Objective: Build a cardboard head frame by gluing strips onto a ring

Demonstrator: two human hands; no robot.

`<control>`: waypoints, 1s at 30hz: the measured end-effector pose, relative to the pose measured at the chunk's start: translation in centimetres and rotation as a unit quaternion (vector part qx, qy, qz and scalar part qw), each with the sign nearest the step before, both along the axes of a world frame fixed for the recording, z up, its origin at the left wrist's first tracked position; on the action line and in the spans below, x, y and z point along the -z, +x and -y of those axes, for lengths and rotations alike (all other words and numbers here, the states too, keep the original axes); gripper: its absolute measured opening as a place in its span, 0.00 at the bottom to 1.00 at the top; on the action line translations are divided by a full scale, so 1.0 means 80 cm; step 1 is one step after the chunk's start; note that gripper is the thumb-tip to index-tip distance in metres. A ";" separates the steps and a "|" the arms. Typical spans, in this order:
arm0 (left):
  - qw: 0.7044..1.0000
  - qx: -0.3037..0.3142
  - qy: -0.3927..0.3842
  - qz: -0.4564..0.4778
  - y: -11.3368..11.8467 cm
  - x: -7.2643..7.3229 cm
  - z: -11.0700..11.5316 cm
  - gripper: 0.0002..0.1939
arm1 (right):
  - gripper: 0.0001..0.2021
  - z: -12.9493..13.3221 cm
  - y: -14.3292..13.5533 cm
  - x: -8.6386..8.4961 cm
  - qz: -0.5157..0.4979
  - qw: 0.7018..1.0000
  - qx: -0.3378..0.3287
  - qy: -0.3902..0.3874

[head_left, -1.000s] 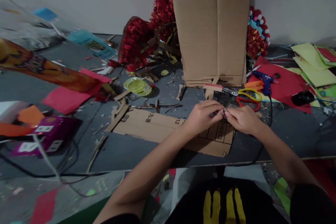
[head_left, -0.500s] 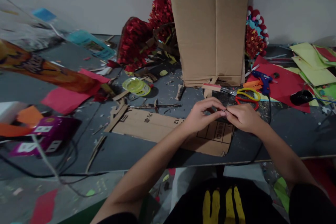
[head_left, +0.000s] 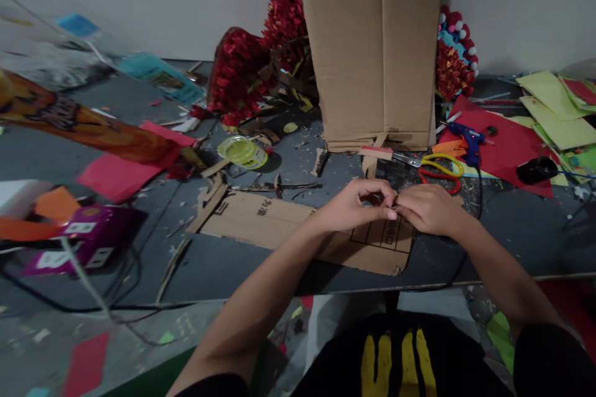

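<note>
My left hand (head_left: 356,206) and my right hand (head_left: 431,208) meet fingertip to fingertip above a printed piece of cardboard (head_left: 265,218). Thumb and forefinger of the left are pinched, and the right hand's fingers are curled together. Between the fingertips there is something small and dark, too small to name. Just beyond the right hand lie scissors (head_left: 440,167) with yellow and red handles, their blades toward a red-edged cardboard strip (head_left: 376,152). A blue hot glue gun (head_left: 472,142) rests on red paper (head_left: 505,164) to the right.
A tall cardboard sheet (head_left: 372,49) stands at the back, with red paper-petalled shapes (head_left: 242,71) beside it. A yellow tub (head_left: 242,152), an orange tube (head_left: 88,121) and a purple power strip (head_left: 86,239) are on the left. Green paper sheets (head_left: 554,105) lie at the right.
The left fingertips have shifted slightly left and down, and the left thumb is lower. Both hands stay together at the same spot; the things on the table have not moved.
</note>
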State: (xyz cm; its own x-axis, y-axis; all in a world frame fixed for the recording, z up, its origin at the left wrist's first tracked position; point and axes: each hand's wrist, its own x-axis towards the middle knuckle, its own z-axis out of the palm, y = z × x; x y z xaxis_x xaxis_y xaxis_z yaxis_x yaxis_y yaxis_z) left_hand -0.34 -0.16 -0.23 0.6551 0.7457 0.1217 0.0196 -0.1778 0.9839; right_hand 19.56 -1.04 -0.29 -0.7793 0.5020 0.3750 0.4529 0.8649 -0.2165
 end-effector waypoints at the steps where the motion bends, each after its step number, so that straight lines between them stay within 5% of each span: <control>1: 1.000 -0.005 0.012 0.001 0.000 0.001 0.000 0.13 | 0.16 0.000 0.000 0.001 0.000 1.000 0.005 0.003; 7: 0.987 -0.077 0.139 0.003 0.005 0.005 0.004 0.14 | 0.15 0.001 -0.001 0.007 0.000 0.997 0.077 0.028; 13: 0.937 -0.159 0.309 0.035 0.013 0.008 0.012 0.09 | 0.15 0.006 -0.005 0.009 -0.058 0.993 0.098 0.017; 22: 0.924 -0.224 0.290 0.106 0.015 0.007 0.019 0.03 | 0.19 0.009 0.002 -0.005 -0.210 0.970 0.110 -0.055; 30: 0.898 -0.243 0.366 0.040 0.016 0.008 0.019 0.06 | 0.23 0.009 0.003 -0.006 -0.144 0.973 0.146 -0.108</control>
